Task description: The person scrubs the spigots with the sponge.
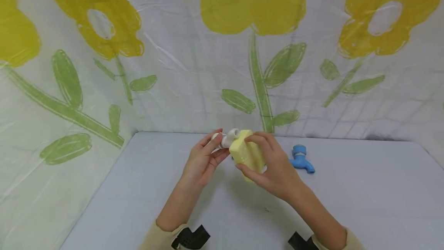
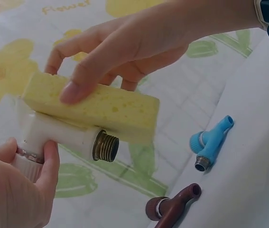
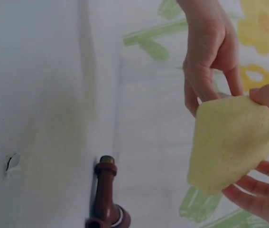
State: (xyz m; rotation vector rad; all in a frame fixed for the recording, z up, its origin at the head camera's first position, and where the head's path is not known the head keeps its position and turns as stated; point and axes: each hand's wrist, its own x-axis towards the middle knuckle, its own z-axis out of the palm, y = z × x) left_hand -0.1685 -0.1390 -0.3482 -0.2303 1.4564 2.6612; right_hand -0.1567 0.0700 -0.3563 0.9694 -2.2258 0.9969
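My left hand grips a white plastic tap by its knob end, thumb and fingers around it. The tap's threaded brass-coloured end points away from that hand. A yellow sponge is held in my right hand, pinched between thumb and fingers. In the left wrist view the sponge lies along the top of the white tap's body. The right wrist view shows the sponge's broad face, which hides the tap there.
A blue tap lies on the white table, right of my hands. A dark red tap lies near it. A sheet with painted flowers hangs behind the table. A small torn spot marks the table surface.
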